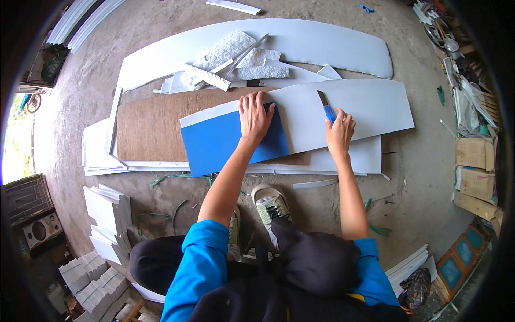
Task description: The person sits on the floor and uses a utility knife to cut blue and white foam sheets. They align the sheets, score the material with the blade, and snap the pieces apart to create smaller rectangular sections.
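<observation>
- Head view: my left hand (254, 117) lies flat with fingers spread, pressing down on the blue sheet (225, 140) where it overlaps the white board (354, 107). It grips nothing; it only pins.
- My right hand (339, 131) is closed around the knife (326, 109), blue handle in the fist, blade tip pointing away from me and touching the white board.
- The white board lies across a brown panel (155, 126), which I judge serves as the cutting base.
- To cut well, I'd keep the blade low and steady, draw it in one line, and hold the left hand firm but well to the side of that line. The fingertips sit near the blade's path, so I'd watch that gap.
- A slip could score the blue sheet or let the board skate on the panel.
- Around: foam offcuts (236, 61) lie piled beyond the panel on a larger white sheet (343, 45), strips (113, 119) lie at the left edge, and stacked white blocks (107, 212) sit near my left knee.
- My shoe (271, 203) is just below the boards' near edge, with green scraps (171, 180) on the concrete beside it.
</observation>
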Available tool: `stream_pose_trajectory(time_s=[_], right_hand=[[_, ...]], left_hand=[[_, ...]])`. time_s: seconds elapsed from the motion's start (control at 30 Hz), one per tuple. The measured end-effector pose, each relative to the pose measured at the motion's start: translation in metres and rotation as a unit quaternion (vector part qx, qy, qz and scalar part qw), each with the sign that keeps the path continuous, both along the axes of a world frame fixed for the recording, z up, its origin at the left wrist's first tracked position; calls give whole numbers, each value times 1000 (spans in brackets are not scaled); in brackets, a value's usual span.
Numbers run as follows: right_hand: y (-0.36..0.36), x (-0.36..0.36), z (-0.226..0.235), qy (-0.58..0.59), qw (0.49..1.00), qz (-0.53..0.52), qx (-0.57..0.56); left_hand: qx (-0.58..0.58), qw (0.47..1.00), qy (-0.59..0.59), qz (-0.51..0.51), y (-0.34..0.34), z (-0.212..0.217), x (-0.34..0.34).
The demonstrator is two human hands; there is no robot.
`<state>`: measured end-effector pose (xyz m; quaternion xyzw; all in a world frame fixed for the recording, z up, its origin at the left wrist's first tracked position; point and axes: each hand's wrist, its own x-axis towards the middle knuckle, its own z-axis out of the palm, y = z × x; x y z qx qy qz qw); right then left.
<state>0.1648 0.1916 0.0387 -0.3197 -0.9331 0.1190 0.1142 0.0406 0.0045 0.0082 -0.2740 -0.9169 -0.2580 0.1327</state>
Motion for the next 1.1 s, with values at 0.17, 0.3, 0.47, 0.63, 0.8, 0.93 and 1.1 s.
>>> stream_pose_trajectory(time_s=[0.17, 0.3, 0.47, 0.63, 0.8, 0.93, 1.1], right_hand=[[23, 1, -16, -10, 992, 83, -99], [2, -6, 1, 42, 956, 68, -284], [-38, -2, 4, 84, 822, 35, -562], [-44, -7, 6, 52, 711, -23, -701], [-48, -9, 3, 88, 693, -21, -716], [-57, -13, 4, 110, 702, -15, -703], [-54, -21, -30, 64, 859, 76, -502]], left_hand=[[4, 1000, 2, 10, 1, 2, 0], [-9, 1000, 5, 28, -3, 0, 0], [-19, 999, 10, 39, 3, -1, 1], [-18, 999, 7, 47, 3, 0, 1], [-11, 998, -13, 54, 4, 0, 0], [-13, 998, -14, 63, 2, -1, 0], [-30, 996, -28, 75, 11, 2, -4]])
